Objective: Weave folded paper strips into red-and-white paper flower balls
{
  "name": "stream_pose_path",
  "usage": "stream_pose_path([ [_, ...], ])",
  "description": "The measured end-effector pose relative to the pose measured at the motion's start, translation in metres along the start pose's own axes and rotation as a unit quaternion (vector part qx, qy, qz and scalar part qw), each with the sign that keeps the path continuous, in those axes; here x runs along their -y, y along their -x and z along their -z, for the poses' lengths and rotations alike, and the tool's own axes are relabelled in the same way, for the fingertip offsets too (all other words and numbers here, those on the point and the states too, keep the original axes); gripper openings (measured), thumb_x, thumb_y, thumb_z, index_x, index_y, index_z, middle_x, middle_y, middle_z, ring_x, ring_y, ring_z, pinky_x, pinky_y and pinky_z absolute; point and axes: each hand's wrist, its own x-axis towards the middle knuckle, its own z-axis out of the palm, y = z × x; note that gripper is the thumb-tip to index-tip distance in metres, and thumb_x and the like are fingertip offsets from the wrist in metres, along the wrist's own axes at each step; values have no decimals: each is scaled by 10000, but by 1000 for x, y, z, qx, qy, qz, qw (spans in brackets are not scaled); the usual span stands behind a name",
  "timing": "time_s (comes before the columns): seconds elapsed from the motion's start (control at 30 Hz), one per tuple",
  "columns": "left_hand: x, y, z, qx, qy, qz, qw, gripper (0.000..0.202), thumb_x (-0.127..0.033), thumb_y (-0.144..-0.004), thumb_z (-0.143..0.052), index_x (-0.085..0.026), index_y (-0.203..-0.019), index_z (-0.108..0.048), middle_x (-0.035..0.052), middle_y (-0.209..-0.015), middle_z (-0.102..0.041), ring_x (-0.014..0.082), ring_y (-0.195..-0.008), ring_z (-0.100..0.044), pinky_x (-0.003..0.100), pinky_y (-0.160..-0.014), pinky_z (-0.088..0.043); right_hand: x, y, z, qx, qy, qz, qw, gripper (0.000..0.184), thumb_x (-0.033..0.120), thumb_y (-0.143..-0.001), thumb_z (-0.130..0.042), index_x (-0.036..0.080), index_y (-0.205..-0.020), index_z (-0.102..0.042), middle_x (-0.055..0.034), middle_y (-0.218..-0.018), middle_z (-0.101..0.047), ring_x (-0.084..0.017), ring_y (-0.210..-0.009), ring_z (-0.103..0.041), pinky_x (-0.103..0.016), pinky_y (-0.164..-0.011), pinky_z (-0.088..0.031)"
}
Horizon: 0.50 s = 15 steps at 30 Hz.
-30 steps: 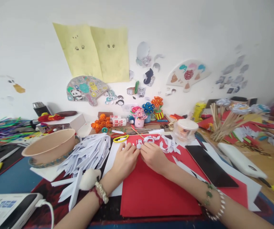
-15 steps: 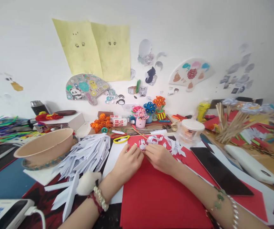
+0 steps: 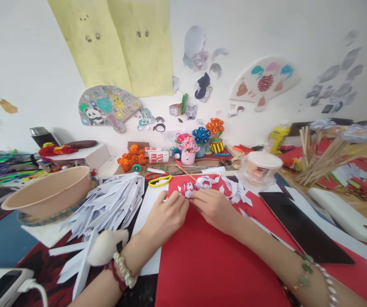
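Note:
My left hand [image 3: 166,215] and my right hand [image 3: 211,207] meet over a red paper sheet [image 3: 209,260], fingers pinched together on a small rolled white paper flower [image 3: 188,189]. A second curled white paper piece [image 3: 204,182] lies just beyond it, with more white curls [image 3: 234,192] to the right. Both wrists wear bead bracelets. A pile of white paper strips [image 3: 109,204] lies to the left of my left hand.
A tan bowl [image 3: 47,192] stands at the left, yellow scissors [image 3: 159,181] behind my hands, a clear lidded tub [image 3: 260,168] and wooden sticks [image 3: 322,155] at the right. A black tablet [image 3: 301,228] and a white device [image 3: 346,213] lie right. A white device with cable [image 3: 1,285] sits bottom left.
The view has tilted down and closer. Both hands have stayed pinched on the small white paper flower, with only slight finger shifts.

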Motion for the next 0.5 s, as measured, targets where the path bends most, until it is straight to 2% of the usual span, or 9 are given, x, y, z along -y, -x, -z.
stream_pose_path([
  [0.07, -1, 1, 1, -4, -4, 6, 1000, 211, -82, -972, -423, -128, -865, -599, 53, -819, -628, 202, -778, -519, 355, -711, -336, 3, -1, 3, -7, 3, -16, 1000, 287, 37, -937, -409, 133, -787, -635, -69, -800, -643, -180, -685, -517, -301, -617, -385],
  [0.23, -2, 4, 4, -18, -14, -60, 998, 251, -46, -958, -414, -123, -817, -606, 73, -824, -646, 200, -798, -529, 346, -718, -343, 16, -4, 7, -14, 12, -44, 999, 326, 12, -916, -412, 143, -710, -626, -60, -731, -626, -189, -672, -490, -307, -588, -358],
  [0.33, -3, 6, 7, -15, -19, -78, 997, 246, -44, -955, -415, -118, -830, -613, 78, -834, -648, 200, -805, -530, 346, -720, -343, 25, -5, 8, -24, 5, -70, 997, 325, -10, -895, -403, 138, -721, -634, -69, -776, -650, -194, -695, -496, -312, -603, -353],
  [0.4, -4, 6, 9, -5, -5, -36, 999, 242, -62, -967, -407, -134, -858, -611, 63, -842, -645, 196, -799, -524, 347, -731, -344, 30, -6, 8, -41, -5, -123, 992, 332, -21, -886, -385, 138, -758, -648, -63, -758, -643, -198, -691, -492, -316, -608, -340],
  [0.5, -6, 7, 10, 3, 19, 41, 999, 224, -73, -961, -415, -155, -866, -600, 34, -800, -622, 195, -767, -507, 354, -732, -336, 35, -6, 7, -59, -29, -155, 986, 318, -2, -905, -397, 142, -787, -655, -52, -748, -637, -190, -679, -487, -311, -610, -332],
])
